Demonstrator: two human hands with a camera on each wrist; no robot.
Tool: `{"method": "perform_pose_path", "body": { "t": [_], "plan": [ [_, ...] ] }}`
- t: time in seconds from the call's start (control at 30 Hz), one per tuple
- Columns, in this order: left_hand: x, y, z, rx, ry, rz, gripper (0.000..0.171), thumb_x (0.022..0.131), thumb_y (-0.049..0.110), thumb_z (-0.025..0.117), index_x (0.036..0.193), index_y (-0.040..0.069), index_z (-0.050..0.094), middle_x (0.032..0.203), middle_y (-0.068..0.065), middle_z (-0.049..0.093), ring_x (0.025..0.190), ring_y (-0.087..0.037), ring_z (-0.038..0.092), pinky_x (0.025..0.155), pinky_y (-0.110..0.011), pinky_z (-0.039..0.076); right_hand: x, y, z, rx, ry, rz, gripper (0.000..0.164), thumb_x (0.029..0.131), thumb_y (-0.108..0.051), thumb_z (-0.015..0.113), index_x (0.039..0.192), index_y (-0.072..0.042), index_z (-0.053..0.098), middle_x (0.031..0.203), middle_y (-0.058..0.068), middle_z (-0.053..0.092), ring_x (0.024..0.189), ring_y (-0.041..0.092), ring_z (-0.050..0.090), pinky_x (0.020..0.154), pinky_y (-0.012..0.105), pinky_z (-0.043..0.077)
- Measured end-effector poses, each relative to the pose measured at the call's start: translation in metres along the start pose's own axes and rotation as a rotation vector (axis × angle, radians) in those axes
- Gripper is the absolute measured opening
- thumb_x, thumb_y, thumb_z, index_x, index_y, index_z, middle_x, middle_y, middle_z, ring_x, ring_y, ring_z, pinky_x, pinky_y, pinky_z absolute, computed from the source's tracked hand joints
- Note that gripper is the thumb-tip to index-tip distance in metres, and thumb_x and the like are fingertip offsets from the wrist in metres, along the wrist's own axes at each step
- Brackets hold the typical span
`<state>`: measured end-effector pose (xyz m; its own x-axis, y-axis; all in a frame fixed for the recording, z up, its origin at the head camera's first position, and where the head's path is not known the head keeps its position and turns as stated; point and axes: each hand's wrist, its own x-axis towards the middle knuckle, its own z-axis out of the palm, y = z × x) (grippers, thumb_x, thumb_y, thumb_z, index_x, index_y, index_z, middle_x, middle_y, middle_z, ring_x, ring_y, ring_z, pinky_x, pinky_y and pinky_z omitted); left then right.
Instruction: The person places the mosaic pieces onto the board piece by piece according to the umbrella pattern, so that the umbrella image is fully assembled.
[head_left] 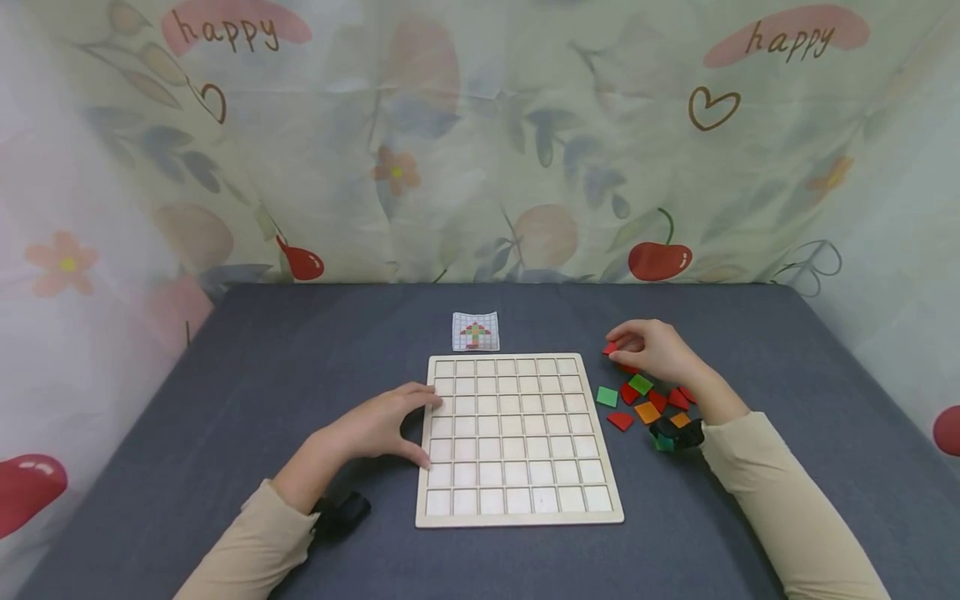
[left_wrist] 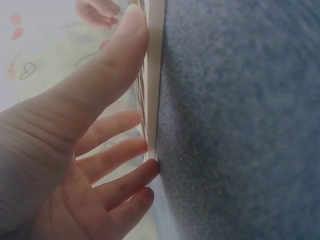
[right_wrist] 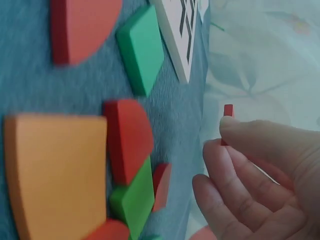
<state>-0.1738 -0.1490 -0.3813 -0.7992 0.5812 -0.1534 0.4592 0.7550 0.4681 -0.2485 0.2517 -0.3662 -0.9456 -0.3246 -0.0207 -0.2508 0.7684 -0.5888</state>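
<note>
From where I operate, I see the left hand (head_left: 386, 423) with its fingers spread and loosely extended, thumb and fingertips touching the left rim of the square pale-wood board with recessed grid cells (head_left: 519, 521). That board lies flat in the middle of the dark grey cloth-covered table (head_left: 187, 400). My right hand (head_left: 654, 350) pinches a small flat red piece (right_wrist: 228, 110) between thumb and finger, raised beyond the board's upper right corner, and I cannot make out the piece's full shape. Beneath and nearer than that hand, I have a loose cluster of pieces: a flat green four-sided tile (head_left: 607, 397) just beside the board's right edge, a red curved-edged piece (head_left: 620, 421) near it, and an orange square tile (head_left: 647, 412) among others. A small white card with a printed coloured grid pattern (head_left: 476, 332) lies just past the board's far edge.
</note>
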Motion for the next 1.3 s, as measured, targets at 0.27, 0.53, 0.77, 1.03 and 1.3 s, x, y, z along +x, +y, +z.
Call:
{"method": "perform_pose_path", "body": {
  "t": [0.27,0.53,0.77,1.03,1.3],
  "plan": [
    [0.000,0.000,0.000,-0.006,-0.006,-0.011,0.082,0.066,0.041,0.082,0.133,0.005,0.049,0.141,-0.015,0.043,0.129,-0.029,0.043,0.104,-0.045,0.038,0.001,-0.007,0.009,0.060,-0.002,0.000,0.032,0.085,-0.014,0.068,0.112,0.002,0.064,0.099,0.016,0.071,0.086,0.023,0.066,0.074,0.033,0.054],
    [0.001,0.001,-0.001,-0.004,-0.010,-0.018,0.082,0.066,0.041,0.082,0.133,0.005,0.049,0.141,-0.015,0.043,0.129,-0.029,0.044,0.104,-0.045,0.038,0.003,-0.020,0.019,0.082,-0.010,-0.018,0.032,0.085,-0.013,0.068,0.113,0.001,0.065,0.101,0.017,0.070,0.087,0.024,0.066,0.075,0.034,0.055],
    [0.001,0.001,-0.001,-0.012,-0.012,-0.027,0.082,0.066,0.041,0.082,0.133,0.006,0.049,0.142,-0.015,0.043,0.129,-0.029,0.043,0.104,-0.046,0.038,0.007,-0.033,0.029,0.095,-0.028,-0.056,0.033,0.082,-0.014,0.071,0.112,0.001,0.066,0.098,0.015,0.070,0.086,0.023,0.067,0.074,0.033,0.054],
    [0.000,0.001,-0.001,-0.011,-0.010,-0.024,0.082,0.066,0.040,0.082,0.133,0.006,0.049,0.141,-0.015,0.043,0.129,-0.029,0.044,0.103,-0.046,0.038,0.012,-0.049,0.042,0.081,-0.062,-0.094,0.032,0.081,-0.014,0.072,0.110,-0.001,0.067,0.094,0.011,0.071,0.081,0.017,0.065,0.073,0.030,0.054],
    [0.001,0.000,-0.001,-0.013,-0.015,-0.026,0.082,0.066,0.041,0.081,0.133,0.006,0.049,0.141,-0.014,0.043,0.128,-0.029,0.044,0.103,-0.045,0.039,0.016,-0.064,0.054,0.107,-0.097,-0.128,0.030,0.081,-0.013,0.072,0.108,-0.002,0.067,0.095,0.010,0.071,0.080,0.016,0.067,0.074,0.030,0.054]
  ]
}}
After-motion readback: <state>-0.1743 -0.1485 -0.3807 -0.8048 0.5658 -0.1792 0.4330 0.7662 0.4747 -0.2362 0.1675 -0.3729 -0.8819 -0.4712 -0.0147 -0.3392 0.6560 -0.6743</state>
